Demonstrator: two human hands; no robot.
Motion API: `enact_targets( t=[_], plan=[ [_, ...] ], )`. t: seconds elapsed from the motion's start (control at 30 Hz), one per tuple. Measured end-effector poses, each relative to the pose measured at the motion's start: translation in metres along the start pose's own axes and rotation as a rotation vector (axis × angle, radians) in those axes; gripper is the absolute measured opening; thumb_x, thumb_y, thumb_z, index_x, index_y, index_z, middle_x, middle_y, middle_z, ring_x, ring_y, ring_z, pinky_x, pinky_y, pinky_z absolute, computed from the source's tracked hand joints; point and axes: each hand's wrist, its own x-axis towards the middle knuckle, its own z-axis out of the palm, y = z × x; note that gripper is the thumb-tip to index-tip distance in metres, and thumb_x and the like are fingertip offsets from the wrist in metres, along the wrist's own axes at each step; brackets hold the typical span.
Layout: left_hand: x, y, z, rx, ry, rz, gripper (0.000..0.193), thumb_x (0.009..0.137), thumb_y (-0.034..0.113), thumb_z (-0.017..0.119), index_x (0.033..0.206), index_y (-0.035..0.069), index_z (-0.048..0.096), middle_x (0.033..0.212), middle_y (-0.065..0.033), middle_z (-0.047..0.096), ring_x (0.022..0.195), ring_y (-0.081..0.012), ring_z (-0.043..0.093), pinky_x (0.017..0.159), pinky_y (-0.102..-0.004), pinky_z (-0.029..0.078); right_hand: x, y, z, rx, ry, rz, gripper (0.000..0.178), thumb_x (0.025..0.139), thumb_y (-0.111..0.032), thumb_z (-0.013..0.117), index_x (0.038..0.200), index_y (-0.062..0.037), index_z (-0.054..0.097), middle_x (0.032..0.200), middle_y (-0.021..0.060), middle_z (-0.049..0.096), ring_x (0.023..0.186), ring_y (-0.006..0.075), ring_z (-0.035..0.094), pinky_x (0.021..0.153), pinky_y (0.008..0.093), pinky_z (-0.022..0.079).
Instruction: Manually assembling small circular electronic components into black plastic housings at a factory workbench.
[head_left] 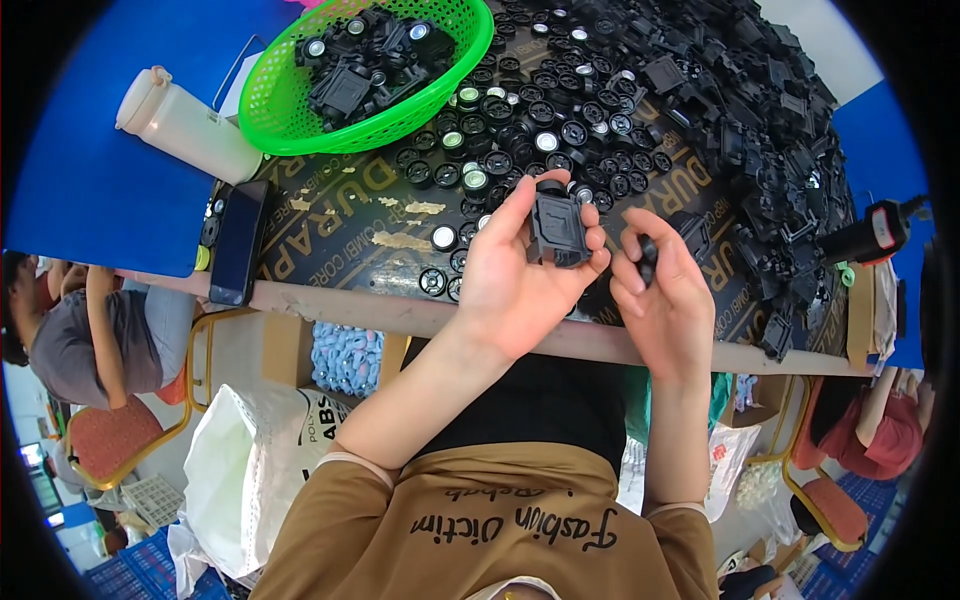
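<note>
My left hand [510, 285] is closed around a black plastic toy chassis [560, 228], its flat rectangular face turned up. A small black wheel shows at the chassis's upper end, by my fingertips. To the right, my right hand [672, 285] pinches a small dark round piece, apparently a wheel [647, 260], between thumb and fingers. Both hands hover over the near edge of the dark printed board [340, 265]. Beyond them spread many loose black wheels [497, 162], some with silver or greenish-white centres.
A green basket [375, 132] of black assemblies stands back left, beside a white bottle [185, 125] and a phone [240, 240]. Black chassis parts [760, 150] are heaped along the right. A black power tool [868, 235] lies at the right edge. Other people [110, 330] sit nearby.
</note>
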Motion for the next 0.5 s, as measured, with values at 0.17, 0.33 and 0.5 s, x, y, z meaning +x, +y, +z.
enact_targets(
  t=[0.17,0.33,0.5],
  plan=[
    [0.003,-0.006,0.003,-0.017,0.008,0.045,0.028,0.097,0.032,0.038,0.111,0.011,0.049,0.095,-0.0137,0.053,0.085,-0.0234,0.049,0.078,-0.0367,0.042,-0.004,0.012,0.006,-0.465,0.048,-0.236,0.034,0.079,0.001,0.062,0.112,0.0025,0.051,0.095,0.0066,0.06,0.087,0.011,0.055,0.077,0.0217,0.042],
    [-0.003,-0.013,0.008,0.126,-0.015,0.081,0.033,0.096,0.04,0.038,0.111,0.011,0.046,0.089,-0.0087,0.055,0.08,-0.019,0.054,0.071,-0.0326,0.046,-0.009,0.014,0.021,-1.188,-0.027,-0.655,0.021,0.062,0.005,0.069,0.08,-0.0042,0.067,0.086,0.0057,0.059,0.078,0.0191,0.057,0.067,0.0273,0.045],
    [-0.011,-0.024,0.017,0.182,-0.03,0.135,0.035,0.097,0.04,0.037,0.115,0.01,0.042,0.09,-0.0079,0.052,0.078,-0.0171,0.054,0.068,-0.0305,0.047,-0.009,0.015,0.024,-1.361,-0.079,-0.848,0.03,0.058,0.004,0.071,0.086,-0.0082,0.07,0.08,0.0039,0.055,0.07,0.017,0.051,0.062,0.0273,0.042]
  ],
)
